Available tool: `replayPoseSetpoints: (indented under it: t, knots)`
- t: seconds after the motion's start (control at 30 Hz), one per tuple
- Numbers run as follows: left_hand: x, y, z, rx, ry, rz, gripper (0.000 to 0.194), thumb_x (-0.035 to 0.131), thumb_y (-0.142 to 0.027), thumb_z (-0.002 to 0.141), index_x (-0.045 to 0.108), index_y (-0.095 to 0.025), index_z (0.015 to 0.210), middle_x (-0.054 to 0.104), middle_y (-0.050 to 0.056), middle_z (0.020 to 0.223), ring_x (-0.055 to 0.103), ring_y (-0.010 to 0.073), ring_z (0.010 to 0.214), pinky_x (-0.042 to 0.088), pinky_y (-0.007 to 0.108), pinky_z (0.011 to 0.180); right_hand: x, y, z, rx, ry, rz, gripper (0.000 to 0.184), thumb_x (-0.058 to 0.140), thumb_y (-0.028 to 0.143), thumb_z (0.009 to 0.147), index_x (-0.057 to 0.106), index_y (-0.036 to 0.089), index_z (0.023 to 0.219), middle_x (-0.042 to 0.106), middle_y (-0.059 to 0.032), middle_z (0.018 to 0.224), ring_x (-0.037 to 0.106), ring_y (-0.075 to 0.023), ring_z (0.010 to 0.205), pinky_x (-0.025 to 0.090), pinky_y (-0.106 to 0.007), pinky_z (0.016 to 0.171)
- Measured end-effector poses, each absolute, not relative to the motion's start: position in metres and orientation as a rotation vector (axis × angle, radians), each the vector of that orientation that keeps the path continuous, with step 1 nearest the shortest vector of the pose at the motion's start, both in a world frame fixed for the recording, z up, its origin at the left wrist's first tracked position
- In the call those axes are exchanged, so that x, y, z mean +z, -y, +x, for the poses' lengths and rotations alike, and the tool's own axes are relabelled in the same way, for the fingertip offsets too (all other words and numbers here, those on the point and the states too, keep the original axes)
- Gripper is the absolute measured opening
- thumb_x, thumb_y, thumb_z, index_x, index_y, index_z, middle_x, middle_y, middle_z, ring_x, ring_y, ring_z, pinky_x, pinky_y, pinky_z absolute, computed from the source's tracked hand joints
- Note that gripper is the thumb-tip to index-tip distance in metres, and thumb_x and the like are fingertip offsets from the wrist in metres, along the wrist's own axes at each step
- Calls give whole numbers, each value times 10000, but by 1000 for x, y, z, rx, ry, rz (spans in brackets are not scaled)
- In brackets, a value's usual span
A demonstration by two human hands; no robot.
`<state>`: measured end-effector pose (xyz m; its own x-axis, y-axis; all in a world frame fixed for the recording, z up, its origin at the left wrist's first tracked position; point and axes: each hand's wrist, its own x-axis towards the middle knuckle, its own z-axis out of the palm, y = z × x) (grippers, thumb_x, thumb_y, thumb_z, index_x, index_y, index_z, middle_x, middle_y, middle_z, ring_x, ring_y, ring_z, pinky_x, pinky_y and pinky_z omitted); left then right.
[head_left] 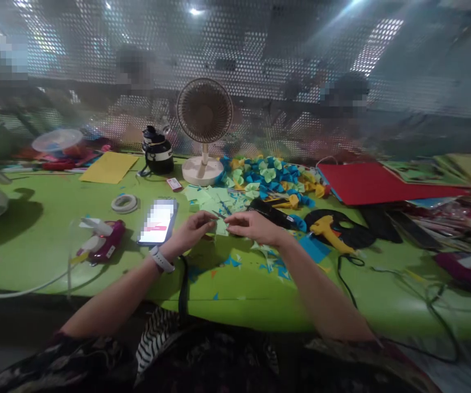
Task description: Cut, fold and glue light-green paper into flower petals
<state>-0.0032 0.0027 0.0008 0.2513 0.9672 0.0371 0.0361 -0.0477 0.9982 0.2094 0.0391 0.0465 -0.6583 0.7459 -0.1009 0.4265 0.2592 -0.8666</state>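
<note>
My left hand [192, 232] and my right hand [255, 226] meet almost fingertip to fingertip above the green table. The fingers of both are curled into a pinch. A small light green paper piece [221, 227] and a thin dark strip show between the fingertips; I cannot make out exactly what each hand grips. Just beyond lie light green paper sheets [202, 196] with blue scraps on them. Folded paper flowers [268, 173] in green, blue and yellow are heaped behind. A dark cylindrical object [274, 213] lies past my right hand.
A phone [157, 221] and a purple power strip [106, 243] lie left, near a tape roll [124, 203]. A fan [204, 112] and a black jug [157, 153] stand behind. Right are a yellow glue gun [329, 232], its cable, and red paper [382, 183].
</note>
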Motion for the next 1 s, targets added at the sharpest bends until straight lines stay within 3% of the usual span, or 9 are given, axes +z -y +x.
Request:
replayPoseSetpoints:
  t: [0.63, 1.0]
  knots:
    - [-4, -2, -1, 1097, -1003, 1626, 296, 603, -393, 832, 642, -158, 1008, 676, 59, 885, 626, 160, 769, 548, 279, 661, 36, -40, 202, 1447, 2164, -1044, 271, 606, 285, 762, 687, 135, 972, 667, -22, 785, 572, -137, 702, 433, -269, 686]
    - [-7, 0, -1, 1124, -1072, 1706, 345, 565, -372, 866, 585, -176, 1150, 671, 56, 907, 644, 167, 792, 565, 272, 655, 32, -40, 201, 1430, 2157, -1056, 302, 616, 288, 773, 675, 144, 1032, 695, -36, 808, 620, -165, 743, 474, -310, 744]
